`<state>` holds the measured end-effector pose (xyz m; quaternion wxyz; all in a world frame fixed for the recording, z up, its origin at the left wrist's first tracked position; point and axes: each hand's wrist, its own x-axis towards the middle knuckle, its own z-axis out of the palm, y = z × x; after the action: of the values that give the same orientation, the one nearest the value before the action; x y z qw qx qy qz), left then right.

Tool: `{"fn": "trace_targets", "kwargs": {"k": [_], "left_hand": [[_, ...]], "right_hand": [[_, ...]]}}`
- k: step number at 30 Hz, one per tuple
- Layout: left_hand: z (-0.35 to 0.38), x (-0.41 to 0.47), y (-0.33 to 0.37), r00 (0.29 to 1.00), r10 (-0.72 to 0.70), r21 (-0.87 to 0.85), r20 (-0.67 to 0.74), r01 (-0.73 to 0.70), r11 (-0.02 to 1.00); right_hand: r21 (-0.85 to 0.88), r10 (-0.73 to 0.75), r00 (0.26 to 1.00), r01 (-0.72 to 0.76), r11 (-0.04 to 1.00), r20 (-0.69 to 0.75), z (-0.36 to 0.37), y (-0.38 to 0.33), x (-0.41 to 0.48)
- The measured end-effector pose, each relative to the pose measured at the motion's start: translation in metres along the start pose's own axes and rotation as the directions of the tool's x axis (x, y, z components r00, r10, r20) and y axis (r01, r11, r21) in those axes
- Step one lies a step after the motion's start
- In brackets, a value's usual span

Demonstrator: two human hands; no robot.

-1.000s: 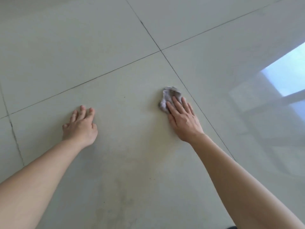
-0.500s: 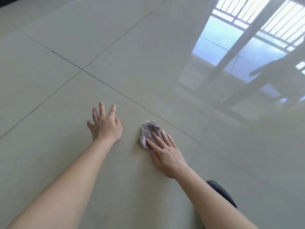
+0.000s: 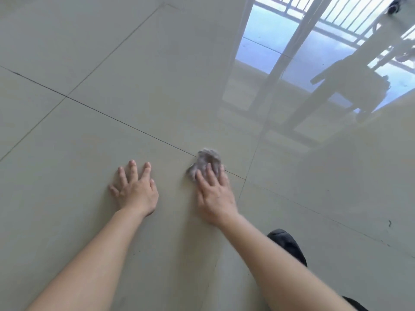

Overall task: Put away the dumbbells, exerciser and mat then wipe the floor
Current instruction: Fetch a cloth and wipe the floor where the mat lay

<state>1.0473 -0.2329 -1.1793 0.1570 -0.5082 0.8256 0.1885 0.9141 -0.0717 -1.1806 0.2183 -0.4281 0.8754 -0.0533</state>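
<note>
A small crumpled grey cloth (image 3: 205,161) lies on the glossy beige tiled floor (image 3: 112,75), right at a grout line. My right hand (image 3: 215,191) lies flat with its fingers pressing the near part of the cloth down. My left hand (image 3: 134,189) rests palm down on the tile to the left of it, fingers spread, holding nothing. No dumbbells, exerciser or mat are in view.
A dark knee or shoe (image 3: 286,243) shows under my right forearm. The floor at the upper right reflects a window with bars (image 3: 280,41) and a chair-like shape (image 3: 350,81). A small wheel (image 3: 394,7) sits at the top right corner.
The view has swung right and both hands have shifted across the tile. My right hand has slid the cloth along to the grout line, and my left hand has come closer to it.
</note>
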Motion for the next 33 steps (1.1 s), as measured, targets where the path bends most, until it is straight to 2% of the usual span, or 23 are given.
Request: {"fn": "trace_targets", "kwargs": {"k": [5,8,13,17,22,25,27,29,31,33], "left_hand": [[-0.01,0.0,0.001,0.998,0.006,0.012,0.065,-0.007,1.0],[-0.017,-0.002,0.0,0.994,0.024,0.042,0.11,-0.028,0.999],[-0.023,-0.031,0.002,0.991,0.074,0.005,0.108,-0.075,0.997],[-0.013,-0.076,0.004,0.968,0.131,-0.01,0.215,-0.132,0.991],[-0.001,-0.099,0.004,0.959,0.036,-0.011,0.28,-0.034,0.999],[0.002,-0.1,0.016,0.956,-0.021,-0.007,0.293,0.024,1.0],[0.003,-0.098,0.018,0.956,-0.039,0.005,0.292,0.039,0.999],[0.003,-0.098,0.018,0.955,-0.076,0.024,0.287,0.072,0.997],[-0.001,-0.096,0.026,0.948,-0.142,0.077,0.285,0.125,0.989],[-0.009,-0.093,0.046,0.927,-0.218,0.132,0.304,0.186,0.974]], "right_hand": [[0.02,-0.01,0.997,0.008,1.0,0.076,0.001,-0.01,-0.024],[-0.016,0.02,0.984,-0.017,1.0,0.179,0.002,-0.012,-0.046],[-0.144,0.052,0.924,0.004,0.99,0.38,-0.001,-0.021,-0.065],[-0.188,0.11,0.86,-0.016,0.982,0.498,-0.033,-0.031,-0.052],[-0.233,0.034,0.884,0.085,0.969,0.466,-0.025,-0.021,-0.06],[-0.259,-0.153,0.883,0.29,0.921,0.443,-0.03,0.008,-0.051],[-0.293,-0.29,0.838,0.453,0.842,0.462,-0.041,0.034,-0.03],[-0.33,-0.372,0.805,0.545,0.771,0.462,-0.056,0.065,0.001],[-0.363,-0.388,0.818,0.546,0.755,0.424,-0.075,0.097,0.042],[-0.348,-0.347,0.854,0.484,0.803,0.388,-0.099,0.128,0.079]]}}
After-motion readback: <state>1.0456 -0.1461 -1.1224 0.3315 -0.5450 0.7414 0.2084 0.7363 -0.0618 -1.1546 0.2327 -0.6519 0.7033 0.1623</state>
